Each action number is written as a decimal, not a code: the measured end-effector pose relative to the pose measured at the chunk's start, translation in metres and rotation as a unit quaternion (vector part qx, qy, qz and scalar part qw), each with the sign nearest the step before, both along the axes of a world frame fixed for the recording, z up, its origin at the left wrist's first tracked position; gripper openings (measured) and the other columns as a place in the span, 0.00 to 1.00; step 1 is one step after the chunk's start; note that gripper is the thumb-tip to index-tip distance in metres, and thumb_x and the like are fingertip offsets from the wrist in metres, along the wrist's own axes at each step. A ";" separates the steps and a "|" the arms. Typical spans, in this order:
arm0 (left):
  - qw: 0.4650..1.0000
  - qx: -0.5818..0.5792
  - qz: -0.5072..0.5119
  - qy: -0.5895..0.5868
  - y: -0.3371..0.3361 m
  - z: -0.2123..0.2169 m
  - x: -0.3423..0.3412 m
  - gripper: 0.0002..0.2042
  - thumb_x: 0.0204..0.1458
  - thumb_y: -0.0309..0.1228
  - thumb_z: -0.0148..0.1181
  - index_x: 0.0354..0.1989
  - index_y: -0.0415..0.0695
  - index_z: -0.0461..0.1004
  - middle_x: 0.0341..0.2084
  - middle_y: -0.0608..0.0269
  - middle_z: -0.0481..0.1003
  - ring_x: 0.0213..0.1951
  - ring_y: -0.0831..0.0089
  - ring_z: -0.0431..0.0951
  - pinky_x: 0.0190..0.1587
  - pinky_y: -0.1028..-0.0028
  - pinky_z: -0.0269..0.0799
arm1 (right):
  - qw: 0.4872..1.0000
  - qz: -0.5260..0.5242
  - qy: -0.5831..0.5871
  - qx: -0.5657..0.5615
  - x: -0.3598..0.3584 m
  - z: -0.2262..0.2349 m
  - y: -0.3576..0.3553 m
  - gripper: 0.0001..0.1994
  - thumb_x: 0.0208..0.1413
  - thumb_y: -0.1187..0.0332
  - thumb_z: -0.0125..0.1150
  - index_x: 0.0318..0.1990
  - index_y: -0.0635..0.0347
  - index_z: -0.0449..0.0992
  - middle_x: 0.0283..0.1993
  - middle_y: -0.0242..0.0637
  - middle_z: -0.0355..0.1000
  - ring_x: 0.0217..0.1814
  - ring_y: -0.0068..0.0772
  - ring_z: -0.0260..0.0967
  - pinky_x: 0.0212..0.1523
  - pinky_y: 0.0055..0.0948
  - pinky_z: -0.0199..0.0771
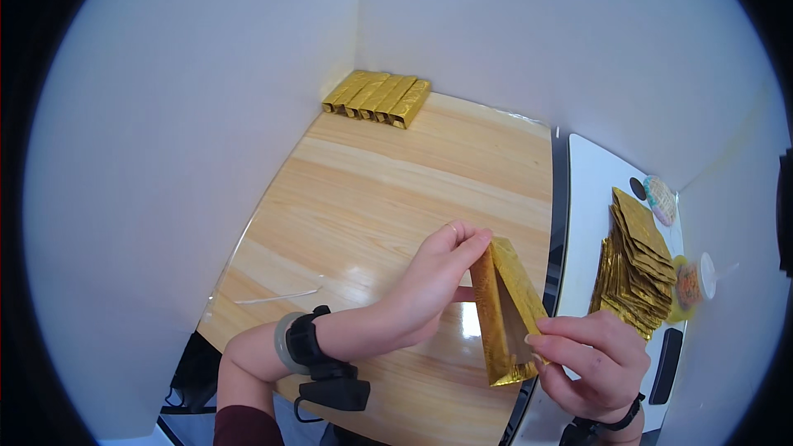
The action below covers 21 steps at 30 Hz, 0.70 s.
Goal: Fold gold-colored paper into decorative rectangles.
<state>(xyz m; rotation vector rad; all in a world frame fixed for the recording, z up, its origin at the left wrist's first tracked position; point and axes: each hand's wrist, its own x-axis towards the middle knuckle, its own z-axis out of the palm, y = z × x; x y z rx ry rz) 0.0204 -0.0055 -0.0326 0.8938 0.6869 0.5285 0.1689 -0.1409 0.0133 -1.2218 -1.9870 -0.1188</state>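
Note:
Between my two hands is a folded gold foil paper piece (pixel 489 326), spread apart so that its pale inside shows. My left hand (pixel 434 277) is closed on its upper end, with thumb and fingers pinching the edge. My right hand (pixel 599 359) pinches the lower right edge between thumb and fingers. The piece tilts above the near right part of the wooden table (pixel 372 190). A row of several long gold foil paper boxes (pixel 376 97) lies side by side in the far left corner, hollow ends facing me.
Right of the table, a white surface (pixel 591 173) bears a pile of flat gold foil papers (pixel 640 239), a clear cup (pixel 692 282) of small colourful pieces and a round pale object (pixel 660 200). A thin white strip (pixel 277 297) lies at the left. Pale walls (pixel 206 116) enclose the table.

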 end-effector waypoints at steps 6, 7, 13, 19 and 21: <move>0.998 -0.008 -0.061 -0.025 -0.006 0.020 -0.003 0.24 0.65 0.39 0.46 0.65 0.44 0.53 0.55 0.65 0.65 0.54 0.78 0.66 0.51 0.72 0.67 | 0.998 -0.047 -0.018 0.043 0.006 -0.007 0.007 0.15 0.37 0.78 0.70 0.38 0.58 0.81 0.36 0.36 0.78 0.24 0.27 0.71 0.20 0.20 0.68; 0.997 -0.024 -0.065 -0.036 -0.007 0.023 -0.004 0.31 0.64 0.38 0.49 0.71 0.44 0.43 0.62 0.62 0.60 0.59 0.76 0.64 0.53 0.71 0.67 | 0.997 -0.054 -0.021 0.052 0.007 -0.008 0.008 0.15 0.37 0.78 0.70 0.38 0.59 0.81 0.36 0.37 0.78 0.24 0.27 0.71 0.20 0.20 0.67; 0.971 0.140 -0.099 -0.164 -0.014 0.023 -0.009 0.53 0.50 0.25 0.66 0.71 0.42 0.25 0.67 0.42 0.45 0.63 0.64 0.60 0.61 0.63 0.66 | 0.997 -0.063 0.026 0.044 0.005 -0.011 0.006 0.18 0.38 0.79 0.71 0.41 0.61 0.78 0.37 0.40 0.79 0.26 0.29 0.74 0.23 0.21 0.71; 0.941 0.277 -0.157 -0.115 -0.020 0.029 -0.015 0.46 0.48 0.12 0.59 0.72 0.45 0.39 0.72 0.57 0.23 0.71 0.65 0.44 0.65 0.64 0.58 | 0.996 -0.048 0.068 0.029 0.004 -0.012 0.006 0.17 0.39 0.80 0.72 0.40 0.62 0.76 0.39 0.43 0.79 0.31 0.32 0.78 0.28 0.22 0.76; 0.936 0.309 -0.139 -0.092 -0.022 0.030 -0.018 0.40 0.48 0.12 0.57 0.70 0.44 0.47 0.72 0.53 0.27 0.71 0.63 0.47 0.64 0.65 0.60 | 0.996 -0.045 0.064 0.034 0.004 -0.010 0.007 0.17 0.39 0.80 0.71 0.40 0.62 0.76 0.39 0.43 0.79 0.31 0.33 0.78 0.28 0.22 0.76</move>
